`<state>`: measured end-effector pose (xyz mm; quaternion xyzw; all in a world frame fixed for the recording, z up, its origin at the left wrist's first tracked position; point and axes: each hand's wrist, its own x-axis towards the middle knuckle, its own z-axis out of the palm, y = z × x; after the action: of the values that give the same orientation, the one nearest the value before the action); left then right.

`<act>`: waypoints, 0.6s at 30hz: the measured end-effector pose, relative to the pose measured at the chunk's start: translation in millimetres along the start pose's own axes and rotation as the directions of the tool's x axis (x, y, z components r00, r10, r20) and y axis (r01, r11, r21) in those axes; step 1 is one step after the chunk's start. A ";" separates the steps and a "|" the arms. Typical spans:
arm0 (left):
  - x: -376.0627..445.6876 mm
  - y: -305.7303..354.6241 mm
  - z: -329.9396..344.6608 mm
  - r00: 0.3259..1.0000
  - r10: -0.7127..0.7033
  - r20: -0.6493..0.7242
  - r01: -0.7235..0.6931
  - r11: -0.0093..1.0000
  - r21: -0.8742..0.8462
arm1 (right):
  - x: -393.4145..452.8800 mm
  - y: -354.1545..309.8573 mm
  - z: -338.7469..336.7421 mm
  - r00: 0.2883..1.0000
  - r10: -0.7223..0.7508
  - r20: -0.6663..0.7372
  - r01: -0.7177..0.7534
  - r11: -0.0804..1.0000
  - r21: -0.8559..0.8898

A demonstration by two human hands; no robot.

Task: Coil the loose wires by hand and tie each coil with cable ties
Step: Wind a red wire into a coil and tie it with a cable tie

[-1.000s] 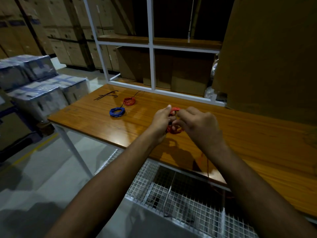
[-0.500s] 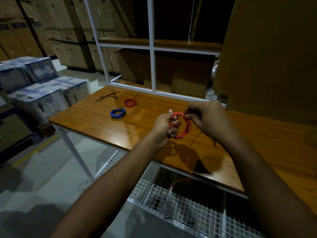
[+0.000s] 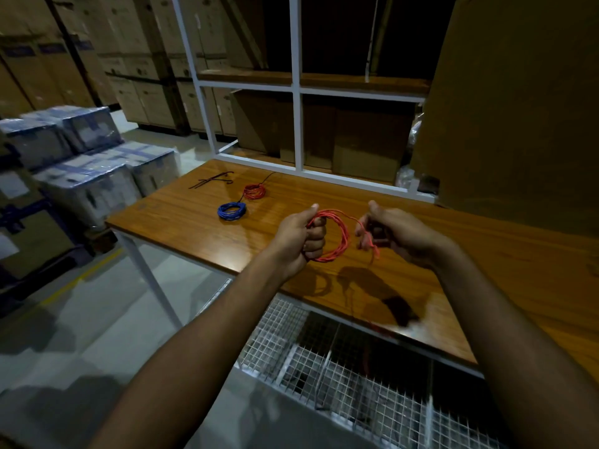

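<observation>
Gripping a red wire coil (image 3: 337, 234) above the wooden bench (image 3: 486, 254), the left hand (image 3: 299, 236) curls its fingers (image 3: 316, 233) round one side. The right hand (image 3: 400, 233) pinches the wire's loose end beside it. Farther back lie a blue coil (image 3: 231, 210), another red coil (image 3: 254, 191) and black cable ties (image 3: 212, 181).

Both your arms reach forward, forearms bare. Your left hand (image 3: 299, 234) is fisted, thumb up, fingers curled round the red wire coil (image 3: 337, 234). Your right hand (image 3: 397, 233) sits just beside it, fingers curled, pinching the wire's loose end.
</observation>
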<state>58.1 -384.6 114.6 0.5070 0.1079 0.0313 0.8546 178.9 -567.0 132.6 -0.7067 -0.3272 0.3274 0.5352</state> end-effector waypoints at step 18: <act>6.2 11.5 -15.1 0.945 0.223 -0.241 -0.181 0.966 0.182 | -35.5 -3.1 60.3 0.943 -0.160 -0.292 0.193 0.977 0.086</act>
<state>61.6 -365.1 116.7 0.5729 0.1682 0.1764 0.7826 109.3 -562.6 126.8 -0.6824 -0.2899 0.1914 0.6431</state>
